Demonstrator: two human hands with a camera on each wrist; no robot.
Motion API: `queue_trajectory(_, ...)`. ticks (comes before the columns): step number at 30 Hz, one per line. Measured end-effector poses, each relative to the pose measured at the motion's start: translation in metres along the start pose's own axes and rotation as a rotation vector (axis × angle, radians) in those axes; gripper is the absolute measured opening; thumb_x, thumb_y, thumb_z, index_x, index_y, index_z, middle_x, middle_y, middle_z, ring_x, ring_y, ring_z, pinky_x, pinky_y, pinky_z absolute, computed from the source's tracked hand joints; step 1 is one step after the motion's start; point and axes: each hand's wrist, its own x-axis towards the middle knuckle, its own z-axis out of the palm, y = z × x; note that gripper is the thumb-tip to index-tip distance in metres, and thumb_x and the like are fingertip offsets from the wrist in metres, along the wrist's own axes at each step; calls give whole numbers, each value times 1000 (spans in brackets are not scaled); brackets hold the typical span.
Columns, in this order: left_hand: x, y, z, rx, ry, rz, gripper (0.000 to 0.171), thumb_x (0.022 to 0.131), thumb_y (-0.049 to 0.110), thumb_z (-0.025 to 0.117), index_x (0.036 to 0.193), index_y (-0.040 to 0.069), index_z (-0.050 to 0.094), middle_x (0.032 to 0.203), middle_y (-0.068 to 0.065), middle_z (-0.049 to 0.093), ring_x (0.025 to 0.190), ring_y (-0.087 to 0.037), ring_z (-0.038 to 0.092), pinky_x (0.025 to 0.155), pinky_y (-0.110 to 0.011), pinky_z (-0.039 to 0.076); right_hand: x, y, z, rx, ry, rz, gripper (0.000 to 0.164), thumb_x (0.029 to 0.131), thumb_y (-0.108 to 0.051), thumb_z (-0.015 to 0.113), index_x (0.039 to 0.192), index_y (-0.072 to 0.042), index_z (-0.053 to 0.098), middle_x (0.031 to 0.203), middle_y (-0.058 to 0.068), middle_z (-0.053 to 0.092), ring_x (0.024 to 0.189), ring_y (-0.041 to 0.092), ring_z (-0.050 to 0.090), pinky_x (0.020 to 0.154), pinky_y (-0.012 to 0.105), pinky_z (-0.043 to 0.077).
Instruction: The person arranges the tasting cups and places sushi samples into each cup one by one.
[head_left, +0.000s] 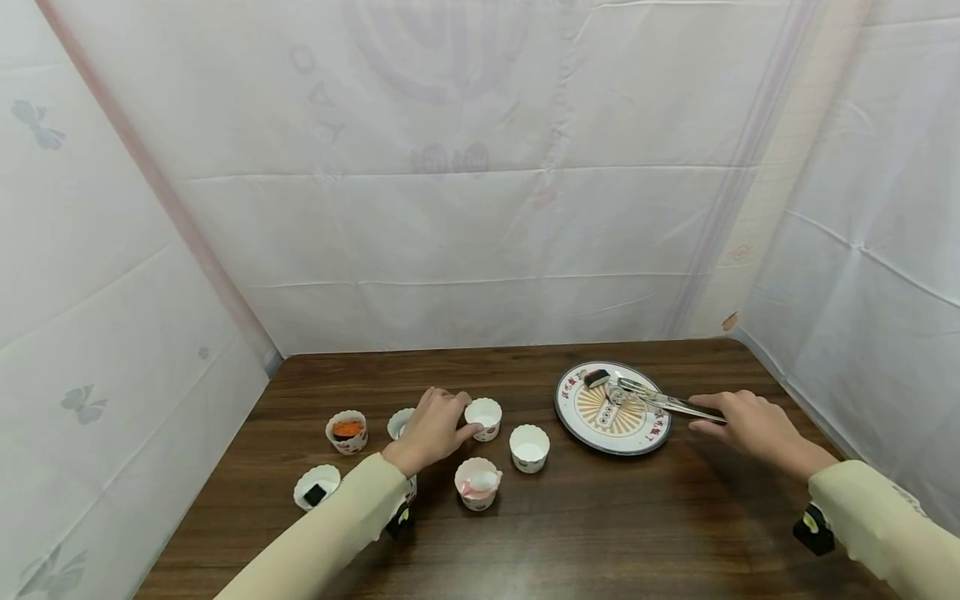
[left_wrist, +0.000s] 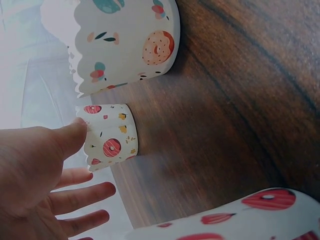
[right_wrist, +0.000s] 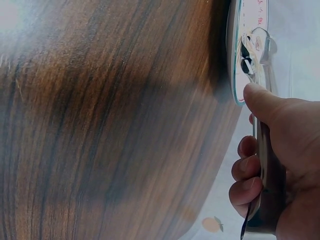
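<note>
My left hand (head_left: 433, 429) reaches over the cups with its fingers spread, its thumb at the rim of a white paper baking cup (head_left: 487, 429). In the left wrist view that thumb overlaps the scalloped edge of a donut-print cup (left_wrist: 112, 137), the other fingers extended beside it. My right hand (head_left: 752, 427) grips metal tongs (head_left: 667, 403) by their dark handle, fingers curled round it. The tongs' tips lie over a round printed plate (head_left: 581, 429), around a small pale piece (head_left: 617, 395). Beside them on the plate is a dark-wrapped sushi-like piece (head_left: 597, 378).
One cup (head_left: 529, 458) stands near the plate, and a cup with pink inside (head_left: 478, 492) is closer to me. At left are a cup with an orange-topped piece (head_left: 347, 432) and one with a black piece (head_left: 317, 490). My left arm partly hides two more cups.
</note>
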Motion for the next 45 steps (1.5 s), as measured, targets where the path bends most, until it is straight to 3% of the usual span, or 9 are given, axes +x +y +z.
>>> queue_trajectory(14, -1, 0, -1, -9, -5, -1, 34, 91, 23, 81, 108, -4, 68, 90, -14, 74, 98, -36, 68, 100, -52, 46, -1, -1, 4, -3, 23, -7, 50, 92, -38, 77, 131, -6, 70, 114, 26, 71, 62, 15, 51, 46, 33, 37)
queue_trajectory(25, -1, -1, -1, 0, -10, 0, 35, 92, 26, 80, 109, -3, 69, 91, -14, 74, 101, -36, 68, 101, -52, 46, -3, -3, 0, 0, 61, -20, 51, 92, -37, 78, 132, -6, 70, 105, 25, 73, 50, 13, 38, 42, 31, 30)
queue_trajectory(30, -1, -1, -2, -14, 2, 14, 35, 91, 24, 81, 109, -4, 69, 90, -14, 74, 97, -36, 68, 99, -53, 47, -2, -7, -6, 3, 69, -36, 51, 92, -37, 78, 132, -7, 70, 100, 19, 75, 52, 12, 40, 43, 31, 31)
queue_trajectory(35, -1, -1, -1, -25, 9, 22, 35, 91, 23, 81, 109, -4, 69, 89, -14, 74, 97, -37, 67, 98, -54, 47, -1, -13, -11, 13, 65, -44, 51, 92, -37, 78, 132, -7, 69, 82, 8, 71, 52, 12, 40, 43, 31, 31)
queue_trajectory(41, -1, -1, 0, -31, 11, 18, 35, 90, 23, 82, 109, -4, 69, 89, -15, 74, 97, -38, 67, 98, -54, 46, 3, -20, -17, -7, 92, -85, 50, 91, -37, 79, 130, -7, 71, 98, 17, 76, 56, 10, 46, 46, 30, 34)
queue_trajectory(45, -1, -2, 0, -26, 8, 19, 35, 91, 23, 81, 109, -4, 69, 89, -15, 74, 96, -37, 67, 99, -53, 47, 8, -27, -19, -14, 100, -130, 48, 91, -35, 79, 129, -7, 72, 94, 15, 76, 53, 7, 46, 46, 29, 34)
